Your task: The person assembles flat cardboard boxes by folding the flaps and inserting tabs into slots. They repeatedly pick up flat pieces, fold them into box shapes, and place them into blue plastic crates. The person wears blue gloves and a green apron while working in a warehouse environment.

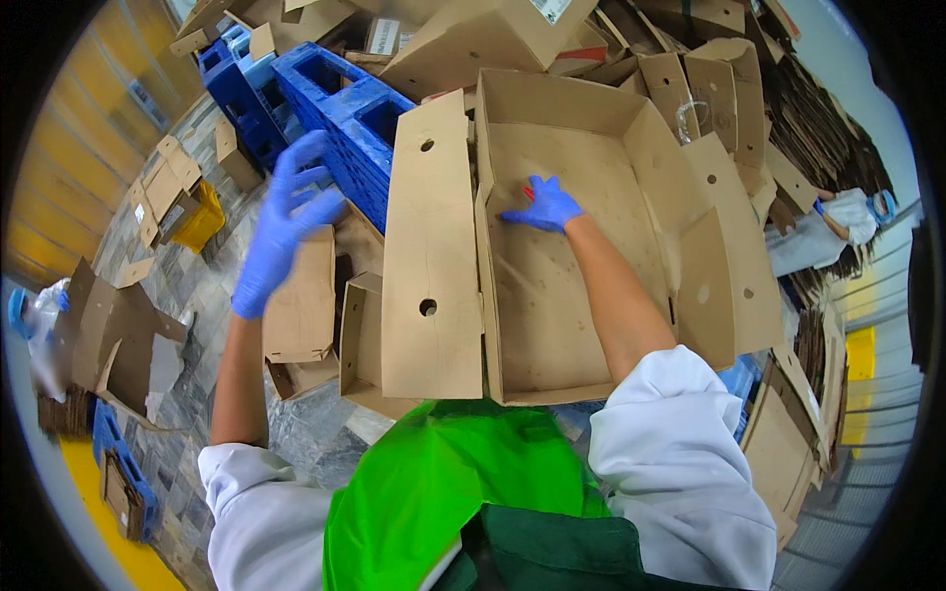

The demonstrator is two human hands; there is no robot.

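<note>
Currently, the left hand (281, 227) hangs open, holding nothing; rightward, a flap (431, 236) borders the box (552, 325), open before the body; inside it, the right hand (550, 205) has a red item (528, 193) at its fingers, grip unclear; ideally, the left would steady the flap.

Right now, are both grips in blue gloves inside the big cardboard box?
No, only the right grip is inside the big cardboard box, while the left grip is raised outside it.

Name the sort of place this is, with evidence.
Probably a warehouse or packing area: a large open cardboard box, a blue plastic pallet and a stack of flattened cardboard suggest it.
</note>
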